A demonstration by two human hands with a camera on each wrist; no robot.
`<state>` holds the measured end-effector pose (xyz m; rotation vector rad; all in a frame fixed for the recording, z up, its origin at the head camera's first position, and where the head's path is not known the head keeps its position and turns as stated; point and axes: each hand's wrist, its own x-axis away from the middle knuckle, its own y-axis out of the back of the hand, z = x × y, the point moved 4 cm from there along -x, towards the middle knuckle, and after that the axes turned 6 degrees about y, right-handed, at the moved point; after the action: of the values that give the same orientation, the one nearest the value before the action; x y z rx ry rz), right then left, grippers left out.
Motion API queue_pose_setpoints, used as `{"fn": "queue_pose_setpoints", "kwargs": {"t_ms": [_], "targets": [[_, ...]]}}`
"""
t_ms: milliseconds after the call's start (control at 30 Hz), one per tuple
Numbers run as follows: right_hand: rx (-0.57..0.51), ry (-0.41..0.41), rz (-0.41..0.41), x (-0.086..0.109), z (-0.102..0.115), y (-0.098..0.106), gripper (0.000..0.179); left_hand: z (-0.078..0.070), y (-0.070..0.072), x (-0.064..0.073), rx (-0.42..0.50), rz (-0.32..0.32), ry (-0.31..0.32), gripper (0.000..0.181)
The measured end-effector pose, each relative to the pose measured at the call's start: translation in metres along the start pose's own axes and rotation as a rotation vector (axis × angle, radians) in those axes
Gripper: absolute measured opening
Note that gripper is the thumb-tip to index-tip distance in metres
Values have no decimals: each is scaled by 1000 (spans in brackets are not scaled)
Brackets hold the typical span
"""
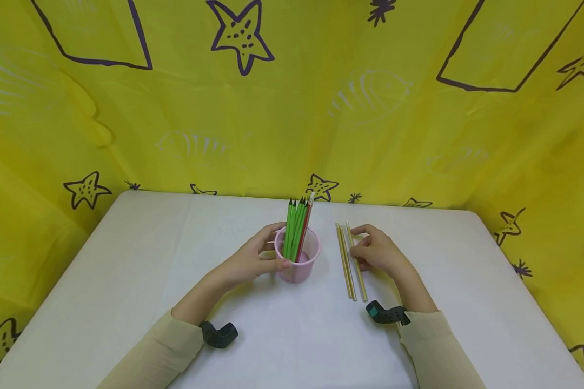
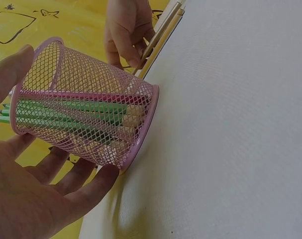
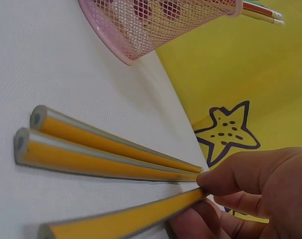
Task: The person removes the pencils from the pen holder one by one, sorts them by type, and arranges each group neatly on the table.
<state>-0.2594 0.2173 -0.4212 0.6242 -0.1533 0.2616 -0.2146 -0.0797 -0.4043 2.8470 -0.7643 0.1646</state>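
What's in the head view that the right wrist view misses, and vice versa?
Head only: both sleeves, both wrist cameras, the whole left hand gripping the cup, and the dark points of the green pencils standing in it.

Right wrist only: the grey cores in the blunt ends of the two loose yellow pencils.

Both: the pink mesh cup, the right hand pinching a third yellow pencil beside those two, the white table and the yellow backdrop.
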Motion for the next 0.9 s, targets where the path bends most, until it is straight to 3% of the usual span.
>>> {"fn": "queue_pose_setpoints", "kwargs": {"t_ms": [900], "targets": [[45, 17, -15, -1, -1, -4, 47, 1, 0, -2, 1, 11, -17, 79]]}}
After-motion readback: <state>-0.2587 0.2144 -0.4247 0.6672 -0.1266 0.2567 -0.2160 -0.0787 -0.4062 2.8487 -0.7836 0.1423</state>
